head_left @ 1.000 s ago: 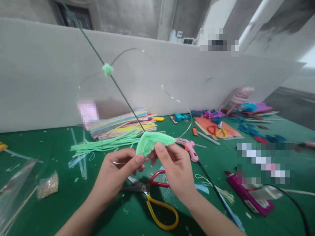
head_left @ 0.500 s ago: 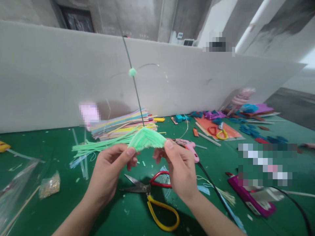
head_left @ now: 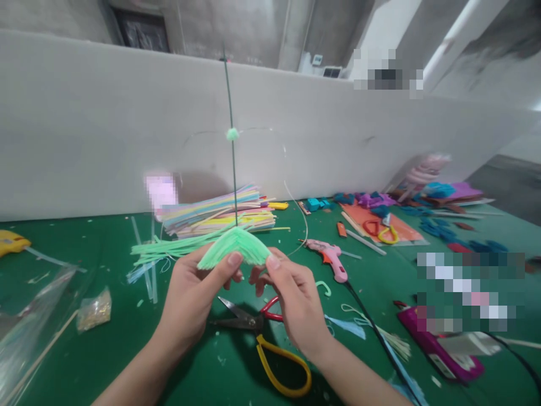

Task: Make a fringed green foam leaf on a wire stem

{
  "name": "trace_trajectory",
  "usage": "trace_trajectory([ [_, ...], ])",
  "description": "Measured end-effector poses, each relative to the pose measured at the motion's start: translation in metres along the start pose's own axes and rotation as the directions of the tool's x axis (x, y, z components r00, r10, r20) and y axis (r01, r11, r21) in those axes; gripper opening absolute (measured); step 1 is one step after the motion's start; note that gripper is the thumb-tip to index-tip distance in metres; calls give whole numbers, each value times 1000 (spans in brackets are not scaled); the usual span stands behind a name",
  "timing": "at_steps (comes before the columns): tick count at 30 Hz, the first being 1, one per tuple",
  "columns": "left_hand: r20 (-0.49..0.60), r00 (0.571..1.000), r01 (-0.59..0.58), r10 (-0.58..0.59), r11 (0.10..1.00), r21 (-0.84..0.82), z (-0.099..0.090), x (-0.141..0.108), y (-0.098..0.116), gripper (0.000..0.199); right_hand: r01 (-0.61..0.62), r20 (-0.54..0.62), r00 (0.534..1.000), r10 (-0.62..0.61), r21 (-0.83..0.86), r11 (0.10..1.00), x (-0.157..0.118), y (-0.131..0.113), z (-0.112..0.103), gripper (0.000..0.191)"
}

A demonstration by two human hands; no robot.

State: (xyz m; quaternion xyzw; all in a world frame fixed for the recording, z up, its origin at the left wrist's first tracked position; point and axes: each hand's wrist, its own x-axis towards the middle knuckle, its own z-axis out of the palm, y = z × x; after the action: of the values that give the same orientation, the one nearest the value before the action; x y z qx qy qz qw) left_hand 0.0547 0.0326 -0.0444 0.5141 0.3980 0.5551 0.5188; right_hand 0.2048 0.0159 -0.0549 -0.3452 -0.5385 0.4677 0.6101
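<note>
A bent, fan-like piece of light green pipe cleaners point(head_left: 236, 247) is held up between my two hands. My left hand point(head_left: 203, 287) pinches its left side, thumb in front. The right end is pinched by my right hand point(head_left: 293, 296), thumb and index finger together. From the peak of the green piece a thin dark stem point(head_left: 234, 180) rises, with a small green fuzzy ball point(head_left: 232, 134) partway up and a thin clear wire looping out from it. Below my hands, scissors point(head_left: 257, 324) with one red and one yellow handle lie with their blades apart.
Behind my hands lie bundled coloured pipe cleaners point(head_left: 211, 208) and loose green ones point(head_left: 169, 250). A pink glue gun point(head_left: 332, 256) with a black cord is to the right, past it a purple box point(head_left: 439, 344). A small bag of beads point(head_left: 95, 311) lies left. A white panel point(head_left: 105, 129) stands behind.
The stem has swung from leaning left to nearly upright. My left thumb has moved inward along the green piece, and my right hand has shifted slightly left, still pinching its end.
</note>
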Motion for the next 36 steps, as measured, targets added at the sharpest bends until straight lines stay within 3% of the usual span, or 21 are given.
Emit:
trace_trajectory([
  [4, 17, 1000, -15, 15, 999, 37, -4, 3, 2, 21, -96, 3, 995, 96, 76, 992, 1, 7, 0, 39],
  [6, 0, 998, -56, 57, 983, 176, -9, 9, 2, 21, -187, 0, 982, 188, 120, 975, 5, 7, 1, 25],
  [8, -43, 980, -159, 193, 899, 409, -19, 20, -1, 21, -297, -11, 952, 306, 211, 931, 11, 5, 0, 29],
  [9, -45, 943, -255, 330, 802, 540, -27, 26, -4, 19, -360, -9, 926, 377, 281, 890, 15, 3, -2, 35],
  [10, 8, 872, -379, 489, 667, 641, -36, 33, -7, 18, -422, 7, 893, 450, 358, 833, 19, 1, -6, 41],
  [13, 84, 808, -477, 583, 565, 673, -65, 47, -18, 16, -583, 149, 781, 606, 521, 623, 33, -6, -23, 56],
  [15, 136, 794, -516, 593, 538, 667, -80, 51, -22, 22, -639, 264, 748, 609, 534, 554, 40, -10, -37, 65],
  [17, 170, 788, -542, 591, 537, 646, -88, 49, -23, 28, -677, 368, 731, 575, 499, 542, 44, -11, -49, 77],
  [20, 175, 791, -555, 587, 565, 610, -85, 44, -16, 29, -664, 415, 746, 520, 400, 632, 42, -11, -55, 66],
  [23, 69, 860, -464, 505, 719, 518, -74, 40, 1, 44, -556, 337, 822, 460, 296, 777, 30, -8, -47, 39],
  [24, -28, 937, -321, 349, 886, 334, -71, 39, 7, 48, -511, 285, 852, 438, 279, 813, 24, -6, -44, 34],
  [26, -24, 972, -218, 232, 941, 258, -69, 37, 21, 37, -426, 140, 905, 402, 276, 862, 7, -3, -37, 28],
  [28, 54, 998, -20, 12, 987, 160, -69, 33, 33, 30, -337, -15, 936, 351, 249, 908, -13, 0, -32, 28],
  [30, 211, 962, 157, -170, 984, 80, -69, 29, 42, 32, -284, -86, 949, 303, 181, 941, -34, 4, -28, 28],
  [33, 263, 940, 187, -218, 973, 138, -66, 21, 50, 18, -311, -118, 936, 331, 158, 937, -61, 7, -23, 27],
  [36, 335, 899, 208, -281, 949, 236, -63, 15, 58, 2, -391, 31, 919, 392, 198, 899, -72, 6, -26, 48],
])
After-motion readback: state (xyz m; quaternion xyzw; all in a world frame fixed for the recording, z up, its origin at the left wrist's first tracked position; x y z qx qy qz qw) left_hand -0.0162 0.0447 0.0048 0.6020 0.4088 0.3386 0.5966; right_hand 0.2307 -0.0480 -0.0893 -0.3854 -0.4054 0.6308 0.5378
